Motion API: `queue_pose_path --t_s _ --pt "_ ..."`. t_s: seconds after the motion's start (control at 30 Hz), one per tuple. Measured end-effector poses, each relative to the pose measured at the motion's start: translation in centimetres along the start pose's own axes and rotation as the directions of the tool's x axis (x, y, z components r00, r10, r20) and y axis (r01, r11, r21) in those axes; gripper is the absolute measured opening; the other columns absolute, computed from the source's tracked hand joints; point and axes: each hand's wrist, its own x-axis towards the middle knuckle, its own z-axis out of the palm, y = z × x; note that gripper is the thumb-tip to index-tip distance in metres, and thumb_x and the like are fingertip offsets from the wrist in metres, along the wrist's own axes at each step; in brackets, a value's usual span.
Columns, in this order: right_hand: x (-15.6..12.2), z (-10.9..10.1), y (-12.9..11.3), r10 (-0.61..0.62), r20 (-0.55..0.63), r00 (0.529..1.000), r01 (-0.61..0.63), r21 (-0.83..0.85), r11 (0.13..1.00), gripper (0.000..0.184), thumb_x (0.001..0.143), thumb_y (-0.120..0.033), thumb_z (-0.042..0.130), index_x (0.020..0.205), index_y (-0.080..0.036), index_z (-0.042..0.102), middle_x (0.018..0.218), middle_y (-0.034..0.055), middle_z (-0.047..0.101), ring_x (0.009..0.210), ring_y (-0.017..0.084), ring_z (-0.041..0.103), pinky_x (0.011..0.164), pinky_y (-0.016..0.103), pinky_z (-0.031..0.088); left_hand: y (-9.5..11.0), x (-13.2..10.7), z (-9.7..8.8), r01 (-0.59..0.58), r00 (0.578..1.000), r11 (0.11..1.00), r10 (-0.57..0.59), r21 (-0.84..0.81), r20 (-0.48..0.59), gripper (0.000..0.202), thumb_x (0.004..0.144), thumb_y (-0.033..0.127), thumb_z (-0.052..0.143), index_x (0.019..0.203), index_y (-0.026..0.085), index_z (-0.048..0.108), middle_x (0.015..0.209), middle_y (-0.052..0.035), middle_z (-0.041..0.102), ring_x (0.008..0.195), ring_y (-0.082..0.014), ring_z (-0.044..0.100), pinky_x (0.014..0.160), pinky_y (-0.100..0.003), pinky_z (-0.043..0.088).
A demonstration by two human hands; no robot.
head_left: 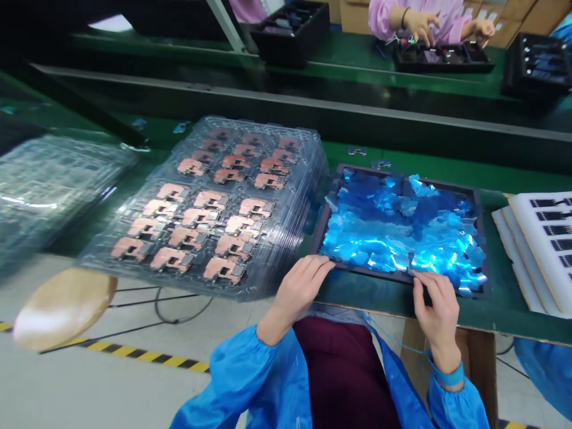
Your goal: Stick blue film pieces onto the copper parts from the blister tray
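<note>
A black tray [480, 205] heaped with shiny blue film scraps [397, 223] lies on the green bench in front of me. My left hand [297, 289] rests at the tray's near left corner, fingers together and curled over its edge. My right hand [435, 301] is at the near edge further right, its fingers bent and pinched on the rim beside the scraps. To the left stands a stack of clear plastic trays [295, 238] holding several copper-coloured parts [196, 220].
White foam sheets [543, 250] with black parts lie at the right. Another clear tray stack [49, 190] sits far left, blurred. A round wooden stool [62, 307] stands below the bench. Across the conveyor, another person's hands [422, 24] work over a black tray [442, 56].
</note>
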Motion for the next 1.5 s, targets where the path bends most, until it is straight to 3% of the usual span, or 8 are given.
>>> queue_pose_path --t_s 0.27,0.5,0.63,0.87,1.03,1.23,1.33,1.5 --pt "3.9 -4.2 -1.9 -0.021 0.035 0.999 0.018 0.095 0.995 0.021 0.101 -0.010 0.068 0.114 -0.025 0.076 0.102 0.0059 0.080 0.092 0.024 0.076 0.085 0.041 0.061 1.4 4.9 -2.4 0.298 0.945 0.913 -0.323 -0.278 -0.047 0.022 0.111 0.015 0.051 0.111 0.020 0.072 0.105 -0.0073 0.074 0.101 -0.0220 0.070 0.094 -0.036 0.058" --pt "14.9 -11.0 -6.5 -0.048 0.192 0.980 0.035 0.069 0.997 0.013 0.106 -0.029 0.066 0.108 -0.028 0.079 0.100 0.0044 0.083 0.089 0.026 0.079 0.083 0.042 0.062 -1.5 10.9 3.4 0.391 0.920 0.880 -0.376 -0.269 0.109 0.033 0.100 0.003 0.049 0.113 0.015 0.078 0.108 -0.0107 0.072 0.106 -0.0261 0.069 0.099 -0.041 0.060" --pt "23.8 -7.3 -4.3 -0.026 0.369 0.929 0.016 0.029 0.999 0.020 0.106 -0.039 0.068 0.107 -0.024 0.081 0.096 0.0049 0.084 0.087 0.025 0.079 0.079 0.037 0.061 -1.5 11.3 5.6 0.400 0.913 0.903 -0.376 -0.158 0.160 0.045 0.097 0.001 0.047 0.133 0.010 0.073 0.125 -0.0179 0.071 0.117 -0.0314 0.069 0.103 -0.047 0.062" --pt "33.3 8.3 1.2 0.363 0.393 0.845 -0.270 -0.271 0.924 0.047 0.097 -0.045 0.075 0.108 0.001 0.073 0.100 0.0152 0.080 0.090 0.017 0.076 0.083 0.027 0.054 -0.1 10.2 5.1 0.438 0.892 0.890 -0.448 -0.130 -0.064 0.083 0.094 -0.009 0.033 0.175 0.012 0.026 0.163 -0.0259 0.052 0.136 -0.0310 0.065 0.106 -0.043 0.062" --pt "34.1 14.1 2.0 0.489 0.374 0.788 -0.355 -0.372 0.857 0.043 0.080 -0.053 0.092 0.084 -0.017 0.069 0.100 0.0142 0.077 0.097 0.026 0.077 0.085 0.037 0.060 0.2 9.8 3.9 0.377 0.878 0.893 -0.429 -0.247 -0.211 0.065 0.097 -0.008 0.036 0.151 0.015 0.063 0.159 -0.0264 0.057 0.131 -0.0366 0.067 0.100 -0.055 0.063" --pt "35.6 14.8 1.4 0.539 0.407 0.737 -0.378 -0.412 0.829 0.040 0.072 -0.024 0.097 0.100 -0.013 0.070 0.114 0.0220 0.071 0.108 0.039 0.072 0.092 0.056 0.060 0.3 9.2 2.1 0.166 0.865 0.838 -0.377 -0.520 -0.331 0.043 0.103 -0.003 0.041 0.118 0.018 0.076 0.113 -0.0078 0.080 0.117 -0.0250 0.076 0.125 -0.065 0.046" --pt "35.7 12.5 -0.4 0.480 0.408 0.777 -0.333 -0.381 0.863 0.055 0.079 -0.022 0.087 0.125 -0.003 0.064 0.133 0.0289 0.062 0.115 0.037 0.070 0.102 0.054 0.057 1.0 9.6 0.6 0.202 0.803 0.692 -0.522 -0.693 -0.287 0.036 0.108 0.007 0.045 0.118 0.020 0.077 0.116 -0.0087 0.079 0.115 -0.0231 0.077 0.109 -0.052 0.062" --pt "30.2 4.2 -6.7 -0.114 0.425 0.898 0.095 0.066 0.993 0.065 0.088 -0.032 0.078 0.146 -0.017 0.053 0.141 0.0162 0.056 0.128 0.031 0.063 0.106 0.044 0.059 1.6 11.2 -2.3 0.268 0.685 0.220 -0.728 -0.938 0.025 0.036 0.114 0.033 0.050 0.144 0.021 0.067 0.142 -0.0170 0.070 0.118 -0.0256 0.076 0.082 -0.033 0.069"
